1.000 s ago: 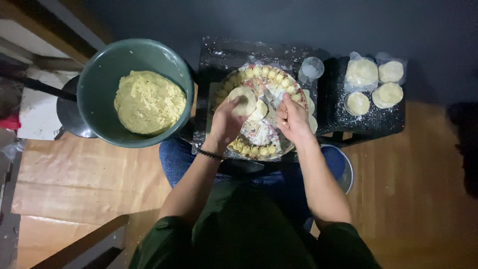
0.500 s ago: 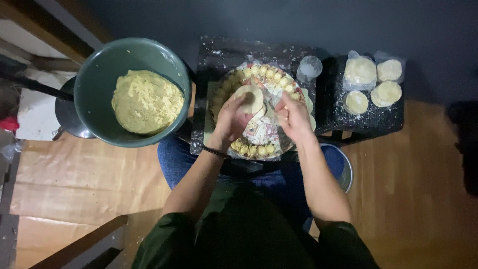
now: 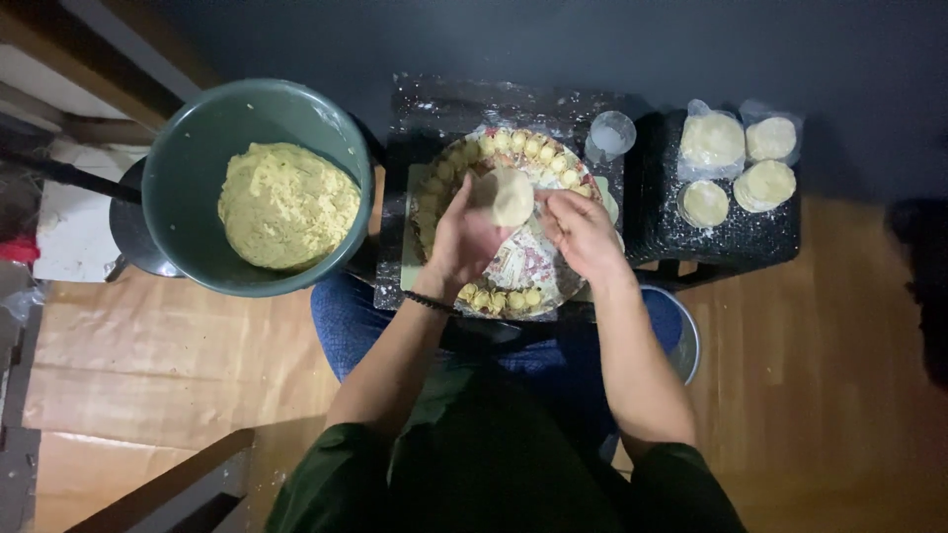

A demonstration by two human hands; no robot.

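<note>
The left hand [image 3: 464, 242] is cupped around a round, pale dough wrapper [image 3: 511, 195], fingers closed on its lower edge, just above the centre of the frame. The right hand [image 3: 581, 229] sits just beside it, fingertips pinched together at the wrapper's right rim; whether they grip the dough or only touch it I cannot tell. Both hover over a round tray [image 3: 538, 265] ringed with small folded dumplings [image 3: 499, 298], which rests on a dark table [image 3: 434, 114]. At upper left a green bowl [image 3: 188, 168] holds yellow filling [image 3: 286, 202]. At upper right, stacks of wrappers [image 3: 736, 163] lie on a black stool [image 3: 721, 237]. The wrapper looks unfilled, so this seems the wrapper-readying step; the next move likely calls for a reach left to the filling.
</note>
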